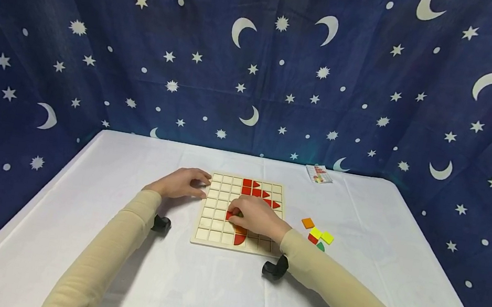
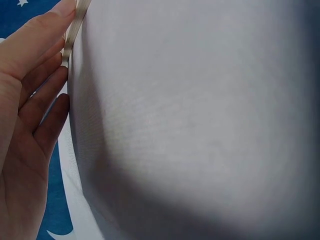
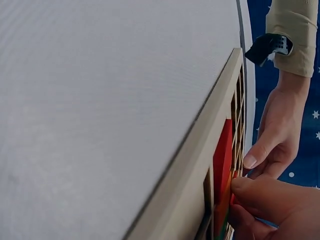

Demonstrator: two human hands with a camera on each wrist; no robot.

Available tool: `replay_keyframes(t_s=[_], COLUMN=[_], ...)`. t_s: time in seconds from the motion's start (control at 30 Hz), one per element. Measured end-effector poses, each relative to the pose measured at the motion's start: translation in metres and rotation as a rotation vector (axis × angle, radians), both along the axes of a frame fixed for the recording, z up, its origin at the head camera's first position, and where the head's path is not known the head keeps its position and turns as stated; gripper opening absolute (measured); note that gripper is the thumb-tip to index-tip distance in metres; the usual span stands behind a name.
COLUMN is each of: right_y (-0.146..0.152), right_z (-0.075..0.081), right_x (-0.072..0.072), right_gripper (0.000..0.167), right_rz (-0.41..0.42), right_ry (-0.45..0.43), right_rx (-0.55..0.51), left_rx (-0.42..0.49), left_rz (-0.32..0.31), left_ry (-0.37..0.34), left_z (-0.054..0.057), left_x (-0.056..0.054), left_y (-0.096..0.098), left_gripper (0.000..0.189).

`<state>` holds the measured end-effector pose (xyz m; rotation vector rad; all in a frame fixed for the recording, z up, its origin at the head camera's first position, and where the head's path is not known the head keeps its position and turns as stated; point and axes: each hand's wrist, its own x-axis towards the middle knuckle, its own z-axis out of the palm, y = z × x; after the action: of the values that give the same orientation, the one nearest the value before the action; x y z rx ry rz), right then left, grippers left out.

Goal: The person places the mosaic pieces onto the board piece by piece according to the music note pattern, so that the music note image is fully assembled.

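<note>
A pale wooden grid board (image 1: 205, 223) lies on the table, divided into small square cells. Red squares and red triangles (image 1: 266, 194) fill cells in its upper rows. Over the lower middle cells, my right hand (image 1: 259, 215) pinches a small red tile (image 1: 229, 216) between thumb and fingers; the fingers hide much of it. Just below sit an orange tile (image 1: 241, 230) and a red rounded piece (image 1: 239, 239), the latter standing out large in the right wrist view. My left hand (image 1: 181, 182) rests at the board's left edge, fingers relaxed and holding nothing.
Right of the board lie loose tiles: an orange one (image 1: 308, 223), yellow ones (image 1: 327, 238), a red one (image 1: 312, 239) and a green one (image 1: 320, 246). A printed pattern card (image 1: 320, 174) lies near the back edge of the white-covered table (image 1: 205, 296). A starry curtain (image 1: 271, 115) hangs behind.
</note>
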<state>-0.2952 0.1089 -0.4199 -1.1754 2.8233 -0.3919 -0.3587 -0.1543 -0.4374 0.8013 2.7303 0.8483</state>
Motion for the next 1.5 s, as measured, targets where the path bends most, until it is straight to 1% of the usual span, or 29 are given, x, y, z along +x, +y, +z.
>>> replay_keyframes(t_s=[0.07,0.2,0.33,0.43,0.53,0.6,0.73,0.83,0.97,1.07,1.13,1.23,1.37,1.43,1.5], right_y=[0.002,0.013,0.04,0.068,0.1,0.122,0.159,0.174,0.184,0.184,0.181,0.175,0.167,0.164,0.161], right_z=[0.0,0.004,0.012,0.017,0.021,0.021,0.017,0.015,0.017,0.018,0.019,0.017,0.012,0.009,0.008], right_x=[0.0,-0.001,0.0,0.002,0.004,0.006,0.012,0.019,0.028,0.03,0.03,0.03,0.028,0.026,0.025], right_gripper=[0.018,0.021,0.021,0.023,0.024,0.023,0.021,0.023,0.026,0.024,0.02,0.016,0.022,0.024,0.022], right_rz=[-0.014,-0.054,-0.109,-0.167,-0.219,-0.236,-0.229,-0.226,-0.19,-0.175,-0.184,-0.221,-0.27,-0.282,-0.29], right_ry=[-0.013,-0.041,-0.041,-0.054,-0.098,-0.139,-0.21,-0.251,-0.274,-0.273,-0.268,-0.255,-0.207,-0.185,-0.17], right_rx=[-0.017,-0.09,-0.147,-0.158,-0.126,-0.086,-0.016,0.015,0.055,0.069,0.071,0.08,0.091,0.074,0.038], left_rx=[-0.004,-0.004,-0.002,-0.006,-0.007,-0.004,0.022,0.035,0.034,0.032,0.032,0.027,0.014,0.01,0.007], left_rz=[-0.007,-0.007,-0.003,-0.002,0.005,0.009,-0.009,-0.024,-0.03,-0.027,-0.026,-0.024,-0.022,-0.016,-0.007], left_ry=[0.002,-0.002,-0.008,-0.004,-0.003,-0.003,0.014,0.027,0.03,0.026,0.021,0.017,0.015,0.013,0.005], left_z=[0.0,0.0,0.001,0.001,0.001,0.001,0.001,0.002,0.002,0.002,0.002,0.001,-0.001,-0.001,0.0], left_x=[-0.001,-0.001,0.0,0.002,0.002,0.002,0.004,0.006,0.005,0.004,0.004,0.004,0.002,0.002,0.002], left_y=[0.0,0.002,0.003,0.002,0.001,-0.001,-0.004,-0.003,-0.001,0.0,0.0,0.0,0.001,0.001,0.001], left_gripper=[0.046,0.047,0.047,0.047,0.047,0.047,0.045,0.044,0.044,0.044,0.044,0.044,0.045,0.045,0.046])
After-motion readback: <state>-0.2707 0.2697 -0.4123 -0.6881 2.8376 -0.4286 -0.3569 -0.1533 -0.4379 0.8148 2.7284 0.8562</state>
